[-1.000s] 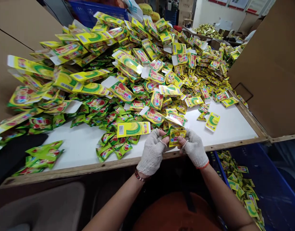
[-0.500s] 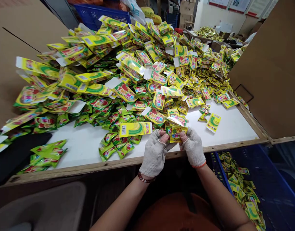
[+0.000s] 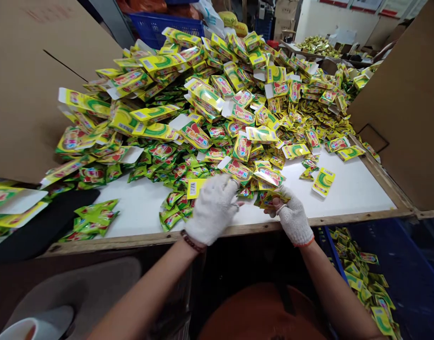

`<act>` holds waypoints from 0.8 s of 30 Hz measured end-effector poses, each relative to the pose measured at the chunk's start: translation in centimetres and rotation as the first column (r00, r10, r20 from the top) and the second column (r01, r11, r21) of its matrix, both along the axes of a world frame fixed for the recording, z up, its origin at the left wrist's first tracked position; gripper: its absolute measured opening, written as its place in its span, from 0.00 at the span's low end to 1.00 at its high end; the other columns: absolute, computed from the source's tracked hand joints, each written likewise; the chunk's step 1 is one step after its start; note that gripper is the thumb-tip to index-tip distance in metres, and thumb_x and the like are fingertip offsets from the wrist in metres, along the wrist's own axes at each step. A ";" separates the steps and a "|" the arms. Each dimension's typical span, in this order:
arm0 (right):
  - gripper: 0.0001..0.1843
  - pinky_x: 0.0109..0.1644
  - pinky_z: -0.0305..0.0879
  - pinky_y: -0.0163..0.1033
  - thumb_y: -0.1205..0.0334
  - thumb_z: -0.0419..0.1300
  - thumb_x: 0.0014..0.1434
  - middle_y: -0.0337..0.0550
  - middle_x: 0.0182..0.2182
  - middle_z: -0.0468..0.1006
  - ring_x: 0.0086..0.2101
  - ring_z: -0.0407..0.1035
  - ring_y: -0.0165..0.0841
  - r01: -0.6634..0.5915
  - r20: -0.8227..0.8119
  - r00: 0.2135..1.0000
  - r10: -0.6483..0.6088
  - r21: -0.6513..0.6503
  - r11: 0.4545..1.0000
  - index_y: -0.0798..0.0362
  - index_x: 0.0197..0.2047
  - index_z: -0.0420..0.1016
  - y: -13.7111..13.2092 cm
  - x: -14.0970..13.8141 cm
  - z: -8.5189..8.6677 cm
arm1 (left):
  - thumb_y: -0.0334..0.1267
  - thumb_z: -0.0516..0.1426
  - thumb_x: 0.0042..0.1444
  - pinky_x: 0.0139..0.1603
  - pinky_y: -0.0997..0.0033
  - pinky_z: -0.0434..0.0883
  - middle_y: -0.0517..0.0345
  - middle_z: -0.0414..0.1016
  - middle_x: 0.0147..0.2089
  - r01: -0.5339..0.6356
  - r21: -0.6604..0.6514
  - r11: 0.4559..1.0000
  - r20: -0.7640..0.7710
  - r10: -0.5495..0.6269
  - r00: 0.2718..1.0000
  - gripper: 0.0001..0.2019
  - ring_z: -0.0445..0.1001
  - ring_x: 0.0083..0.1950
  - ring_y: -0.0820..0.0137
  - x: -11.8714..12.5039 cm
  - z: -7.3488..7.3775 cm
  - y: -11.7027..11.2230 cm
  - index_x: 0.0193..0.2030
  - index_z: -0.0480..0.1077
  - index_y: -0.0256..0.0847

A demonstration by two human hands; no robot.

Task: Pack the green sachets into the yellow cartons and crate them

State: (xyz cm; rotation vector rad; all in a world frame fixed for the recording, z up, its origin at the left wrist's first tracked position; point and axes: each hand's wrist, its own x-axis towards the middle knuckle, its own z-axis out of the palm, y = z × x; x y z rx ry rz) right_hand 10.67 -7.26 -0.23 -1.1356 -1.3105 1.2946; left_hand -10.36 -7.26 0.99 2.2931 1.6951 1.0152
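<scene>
Both my hands wear white knit gloves with the fingertips cut off. My left hand (image 3: 212, 208) reaches over the white table (image 3: 344, 196) and lies on a flat yellow carton (image 3: 193, 187) with a barcode, fingers spread over it. My right hand (image 3: 291, 215) pinches a small stack of yellow sachets (image 3: 269, 197) near the table's front edge. A big heap of yellow-green sachets and flat cartons (image 3: 217, 104) covers the table behind both hands.
Brown cardboard walls stand at the left (image 3: 29, 85) and right (image 3: 408, 104). A blue crate (image 3: 390, 278) with several sachets sits low at the right. A small pile of green sachets (image 3: 92, 219) lies front left. A blue basket (image 3: 160, 23) stands behind the heap.
My left hand has let go of the sachets and moved left onto the flat barcode carton. My right hand keeps the sachets. The camera has shifted left.
</scene>
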 end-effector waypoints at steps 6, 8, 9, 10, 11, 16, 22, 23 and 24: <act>0.17 0.30 0.72 0.36 0.49 0.62 0.58 0.44 0.36 0.79 0.29 0.74 0.32 -0.012 0.015 1.000 0.011 0.084 0.996 0.51 0.44 0.72 0.3 0.7 0.3 | 0.36 0.58 0.55 0.54 0.51 0.70 0.50 0.78 0.43 -0.004 -0.111 0.994 -0.257 -0.025 0.966 0.09 0.75 0.46 0.56 -6.0 0.3 1.9 0.43 0.72 0.42; 0.14 0.33 0.73 0.36 0.51 0.63 0.57 0.46 0.42 0.79 0.36 0.75 0.34 -0.074 0.050 0.996 0.067 0.160 0.984 0.50 0.42 0.73 0.4 0.6 0.9 | 0.41 0.56 0.59 0.46 0.60 0.73 0.53 0.79 0.42 0.093 -0.198 0.976 -0.116 -0.118 0.986 0.10 0.76 0.42 0.59 -5.7 1.0 1.6 0.44 0.74 0.44; 0.13 0.32 0.73 0.36 0.52 0.63 0.57 0.46 0.44 0.79 0.37 0.74 0.35 -0.111 0.068 0.993 0.100 0.172 0.979 0.50 0.41 0.73 0.4 0.5 1.2 | 0.44 0.55 0.60 0.43 0.63 0.73 0.54 0.80 0.42 0.162 -0.250 0.955 -0.028 -0.175 0.984 0.11 0.77 0.42 0.61 -5.1 1.4 1.3 0.45 0.75 0.45; 0.13 0.30 0.73 0.35 0.51 0.63 0.58 0.46 0.44 0.79 0.35 0.74 0.34 -0.141 0.080 0.988 0.129 0.163 0.976 0.50 0.42 0.73 0.5 0.2 1.5 | 0.45 0.54 0.61 0.42 0.65 0.73 0.55 0.80 0.42 0.235 -0.302 0.924 0.058 -0.228 0.972 0.12 0.77 0.42 0.62 -4.4 1.8 1.0 0.46 0.75 0.45; 0.14 0.28 0.72 0.34 0.51 0.62 0.58 0.45 0.42 0.79 0.33 0.74 0.33 -0.158 0.080 0.986 0.148 0.139 0.978 0.50 0.43 0.73 0.6 0.0 1.6 | 0.46 0.53 0.62 0.41 0.66 0.73 0.55 0.80 0.43 0.287 -0.338 0.896 0.119 -0.262 0.958 0.13 0.78 0.42 0.62 -3.6 2.2 0.7 0.47 0.75 0.45; 0.24 0.25 0.75 0.35 0.45 0.63 0.56 0.45 0.39 0.79 0.28 0.74 0.31 -0.021 -0.079 0.997 0.021 0.004 1.000 0.52 0.49 0.71 1.3 -1.0 0.8 | 0.47 0.62 0.54 0.50 0.57 0.72 0.46 0.77 0.48 0.040 -0.138 0.990 -0.112 -0.055 0.992 0.21 0.76 0.49 0.54 -0.1 2.1 -0.7 0.53 0.70 0.41; 0.29 0.24 0.73 0.35 0.42 0.64 0.54 0.44 0.36 0.79 0.26 0.73 0.31 0.028 -0.175 0.984 -0.044 -0.092 0.995 0.52 0.52 0.70 0.9 -0.8 0.1 | 0.35 0.61 0.51 0.53 0.55 0.71 0.41 0.75 0.50 0.019 -0.011 1.000 -0.348 -0.021 0.937 0.28 0.74 0.51 0.52 1.3 -1.0 -1.6 0.60 0.63 0.34; 0.29 0.23 0.72 0.35 0.42 0.63 0.55 0.44 0.35 0.79 0.25 0.72 0.30 0.041 -0.134 0.990 -0.052 -0.082 0.996 0.53 0.52 0.70 0.9 -0.6 0.2 | 0.35 0.61 0.52 0.52 0.55 0.71 0.41 0.75 0.48 0.003 -0.014 1.000 -0.359 -0.008 0.933 0.26 0.74 0.49 0.53 1.3 -1.1 -1.6 0.58 0.64 0.33; 0.28 0.22 0.70 0.34 0.42 0.61 0.56 0.43 0.34 0.79 0.23 0.70 0.29 0.046 -0.069 0.996 -0.051 -0.061 0.997 0.53 0.52 0.71 0.8 -0.3 0.4 | 0.36 0.61 0.52 0.50 0.56 0.72 0.41 0.74 0.46 -0.010 -0.019 1.000 -0.369 0.002 0.930 0.24 0.74 0.48 0.53 1.2 -1.1 -1.5 0.55 0.66 0.33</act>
